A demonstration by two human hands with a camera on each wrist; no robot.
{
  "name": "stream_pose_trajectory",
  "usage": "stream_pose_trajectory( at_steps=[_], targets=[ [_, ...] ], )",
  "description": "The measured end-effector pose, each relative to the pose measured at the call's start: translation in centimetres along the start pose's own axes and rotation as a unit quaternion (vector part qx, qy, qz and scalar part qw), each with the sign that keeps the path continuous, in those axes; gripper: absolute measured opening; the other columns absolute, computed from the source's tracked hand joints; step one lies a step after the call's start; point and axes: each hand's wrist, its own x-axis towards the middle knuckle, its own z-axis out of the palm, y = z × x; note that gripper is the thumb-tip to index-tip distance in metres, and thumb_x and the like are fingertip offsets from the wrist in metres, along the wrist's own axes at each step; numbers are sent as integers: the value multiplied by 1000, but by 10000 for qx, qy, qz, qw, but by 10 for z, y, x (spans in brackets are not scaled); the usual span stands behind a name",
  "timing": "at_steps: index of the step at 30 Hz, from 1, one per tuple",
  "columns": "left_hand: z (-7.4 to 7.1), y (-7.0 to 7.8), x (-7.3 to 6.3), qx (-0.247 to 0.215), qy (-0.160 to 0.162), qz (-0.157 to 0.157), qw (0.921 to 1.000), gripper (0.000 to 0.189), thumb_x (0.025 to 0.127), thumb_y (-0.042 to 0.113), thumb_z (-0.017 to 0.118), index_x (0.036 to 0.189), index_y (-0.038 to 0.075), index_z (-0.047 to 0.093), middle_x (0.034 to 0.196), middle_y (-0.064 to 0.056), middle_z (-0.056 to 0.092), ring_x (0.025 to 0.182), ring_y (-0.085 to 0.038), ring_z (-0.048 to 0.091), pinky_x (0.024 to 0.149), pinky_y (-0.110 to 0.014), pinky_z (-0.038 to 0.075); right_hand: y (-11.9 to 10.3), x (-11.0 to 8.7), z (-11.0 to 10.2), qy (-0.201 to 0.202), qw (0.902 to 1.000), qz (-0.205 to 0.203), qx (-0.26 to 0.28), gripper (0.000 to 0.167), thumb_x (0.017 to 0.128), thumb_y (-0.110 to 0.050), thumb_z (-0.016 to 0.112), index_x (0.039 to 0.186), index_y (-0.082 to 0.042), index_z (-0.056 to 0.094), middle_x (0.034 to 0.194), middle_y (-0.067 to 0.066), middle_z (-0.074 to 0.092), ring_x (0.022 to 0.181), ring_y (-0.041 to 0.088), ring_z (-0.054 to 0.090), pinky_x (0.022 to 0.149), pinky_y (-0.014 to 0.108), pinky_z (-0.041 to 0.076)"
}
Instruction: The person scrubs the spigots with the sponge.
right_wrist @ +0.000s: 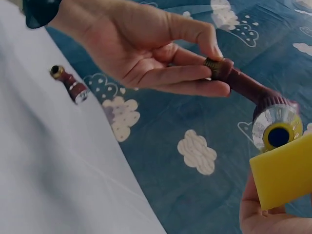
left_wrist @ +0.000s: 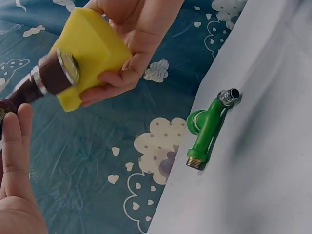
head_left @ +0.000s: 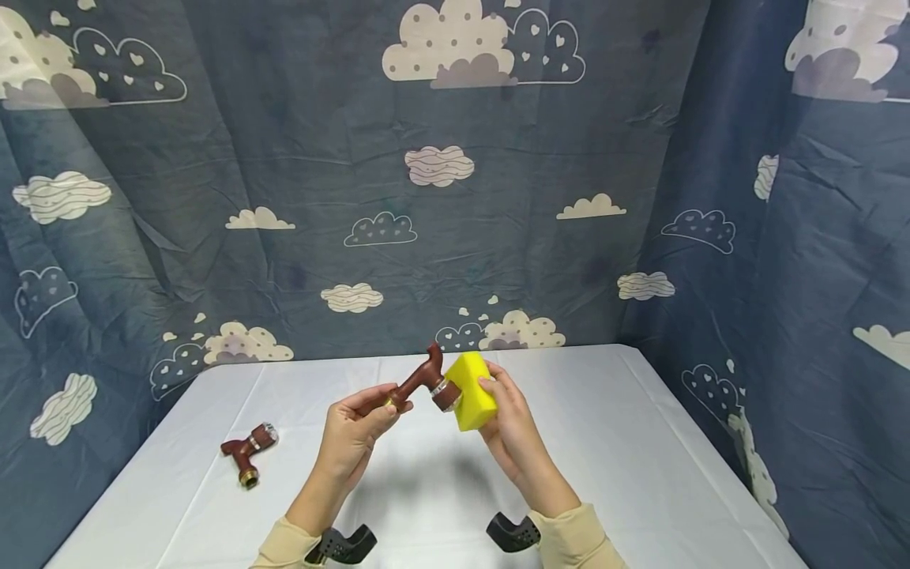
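Observation:
My left hand pinches the brass threaded end of a dark brown tap between thumb and fingers. The tap is raised above the table, its wide silver-ringed end pointing right. In my right hand is a yellow sponge, gripped at its right side, with its left face right at that wide end. The right wrist view shows the round dark opening of the tap close over the sponge's edge.
Another brown tap with a brass end lies on the white table, left of my hands. In the left wrist view a green tap lies on the table near its edge. Blue cloud-printed cloth hangs behind and at both sides.

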Motion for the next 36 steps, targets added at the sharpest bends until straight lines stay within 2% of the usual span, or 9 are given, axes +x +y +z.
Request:
stream_pose_trajectory(
  at_steps=[6,10,15,19,23,25,28,32,36],
  targets=[
    [-9,-2,0,-234,-760,-81,9968,39,101,-9,61,116,21,82,111,4,81,102,-14,81,103,-27,62,-1,-1,1,-380,9981,249,420,48,111,-27,46,157,-14,40,136,7,53,118,19,56,94,23,59],
    [-10,-4,0,-348,-1435,-301,9886,36,104,-4,61,120,22,82,115,3,81,103,-15,81,104,-26,61,-2,-3,2,-819,9937,434,634,53,111,-28,43,161,-15,35,139,6,52,122,18,57,99,24,59],
    [-13,-3,0,-281,-1972,-424,9790,36,105,-2,60,122,21,82,116,3,81,99,-13,81,100,-25,63,-7,-5,-2,-1163,9900,468,644,51,111,-32,40,160,-21,31,138,4,53,120,16,60,102,25,61],
    [-19,2,1,-84,-2128,-648,9749,35,106,0,59,120,23,82,113,3,81,94,-11,81,96,-22,63,-12,-4,-8,-1256,9913,355,189,38,109,-28,44,146,-21,46,129,3,59,114,18,59,94,22,60],
    [-25,10,2,410,-2007,-876,9749,29,104,3,64,119,19,82,109,3,82,90,-11,81,93,-22,64,-15,-1,-12,-1150,9864,-57,-1173,33,107,-21,53,138,-14,59,129,11,62,107,22,58,82,25,55],
    [-26,14,3,727,-1902,-895,9749,25,103,2,66,125,5,79,105,3,82,88,-10,80,93,-24,65,-15,0,-13,-1002,9695,-477,-2186,32,105,-18,60,136,-12,64,131,15,65,103,24,61,78,27,55],
    [-24,18,3,1283,-1659,-858,9740,34,100,0,69,129,-16,68,101,3,83,85,-9,80,91,-27,66,-11,-1,-11,-601,9212,-1315,-3611,30,99,-17,72,129,-17,72,132,13,69,100,23,63,76,29,55],
    [-14,17,3,1834,-1347,-929,9693,39,97,3,74,128,-20,67,102,-7,84,83,-11,80,89,-29,67,2,-4,-4,-264,8611,-2261,-4547,33,91,-13,80,122,-23,76,133,6,67,111,22,65,86,33,60],
    [-4,12,2,1974,-1166,-955,9687,36,96,5,79,125,-13,72,111,-23,81,85,-13,81,91,-30,67,14,-9,6,-297,8400,-2632,-4736,36,90,-13,82,125,-22,75,140,7,62,121,26,66,95,38,64]
  ],
)
